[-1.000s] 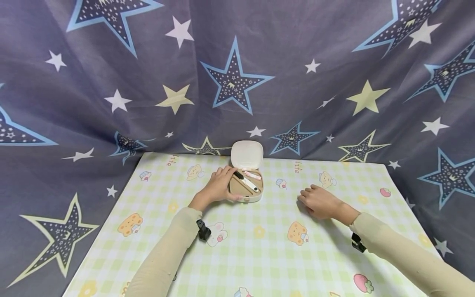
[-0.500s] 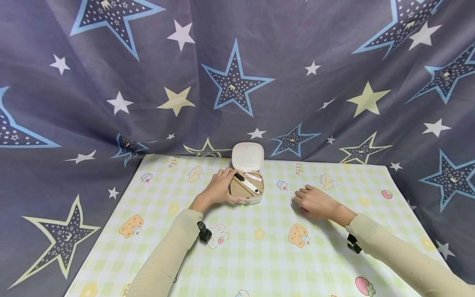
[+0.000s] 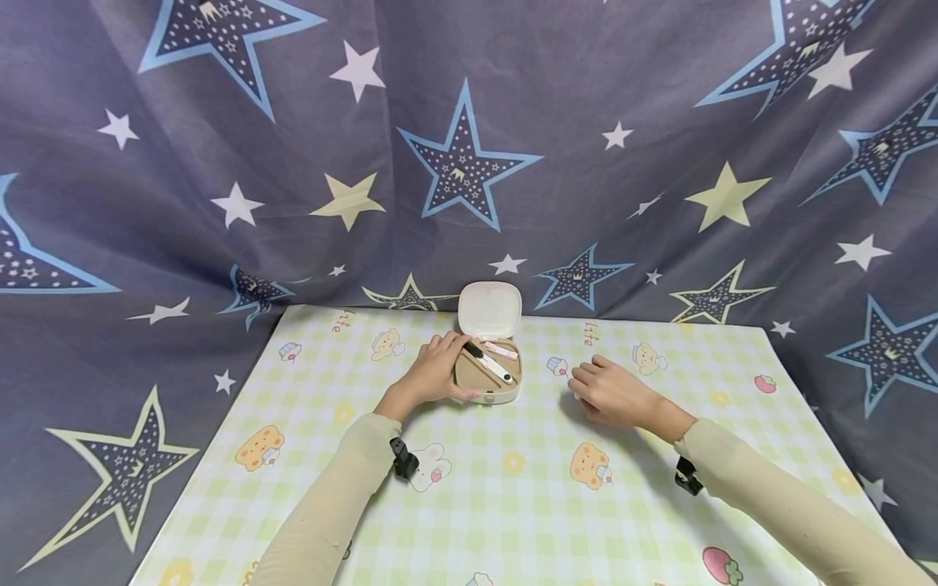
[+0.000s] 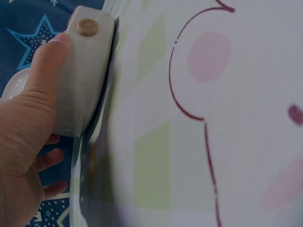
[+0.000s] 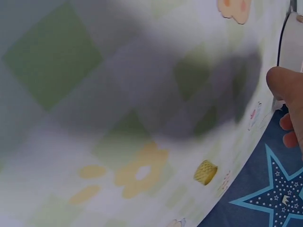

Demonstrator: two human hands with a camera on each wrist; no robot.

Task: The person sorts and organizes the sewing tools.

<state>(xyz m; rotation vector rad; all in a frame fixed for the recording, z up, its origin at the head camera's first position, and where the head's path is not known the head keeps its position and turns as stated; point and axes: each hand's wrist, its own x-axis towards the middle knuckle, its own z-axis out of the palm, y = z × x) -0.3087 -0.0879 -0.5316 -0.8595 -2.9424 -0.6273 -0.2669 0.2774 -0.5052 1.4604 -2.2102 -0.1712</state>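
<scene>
A small white hinged case (image 3: 506,397) with a beige interior stands at the back of the table, its white lid (image 3: 489,309) raised. Inside lie a slim white tool with a black end (image 3: 489,364) and a smaller pink-and-white piece (image 3: 501,350). My left hand (image 3: 434,370) grips the case's left side, the thumb along its front near a round tan button (image 4: 87,27). To the right of the case, my right hand (image 3: 607,392) hovers low over the cloth with curled fingers. I cannot tell whether its fingertips pinch something small.
A green-and-white checked cloth with cartoon prints covers the table (image 3: 506,513). Behind the table hangs a dark star-patterned curtain (image 3: 586,195); the raised lid stands close to it. Black wrist cameras show on both forearms, such as the left camera (image 3: 404,458).
My right hand has moved left toward the case, rising slightly off the cloth. The left hand stays on the case, and the case and its contents have kept their places.
</scene>
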